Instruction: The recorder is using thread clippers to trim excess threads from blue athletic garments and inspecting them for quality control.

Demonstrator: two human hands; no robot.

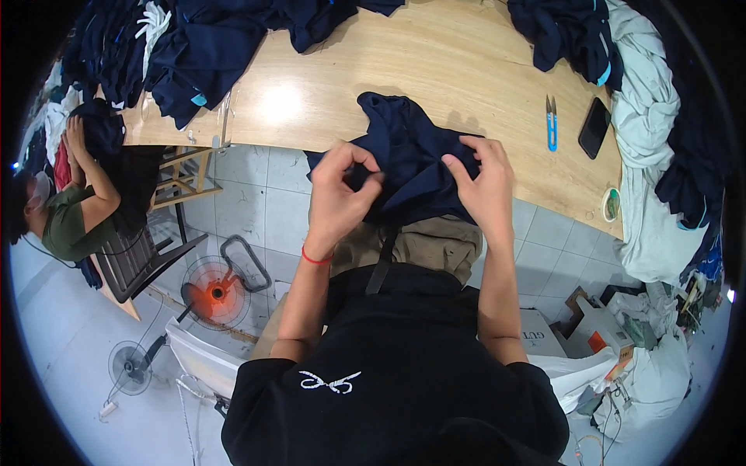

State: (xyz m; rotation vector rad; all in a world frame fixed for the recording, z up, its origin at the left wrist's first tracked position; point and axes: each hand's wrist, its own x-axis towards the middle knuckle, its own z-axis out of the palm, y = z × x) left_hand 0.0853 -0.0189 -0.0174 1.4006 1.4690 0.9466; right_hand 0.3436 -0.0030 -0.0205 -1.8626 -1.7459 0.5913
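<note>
Head view, frame centre: left hand (339, 192) and right hand (483, 182) pinched on dark navy garment (410, 155), draped over near edge of wooden tabletop (458, 70). Garment bunched, not yet flat or folded. Blue thread snips (551, 123) untouched, right of centre.

At 2 o'clock on the wooden table (466, 70) lie blue thread snips (551, 123) and a black phone (594, 127); at 8 o'clock, an orange fan (215, 292), probably running.
</note>
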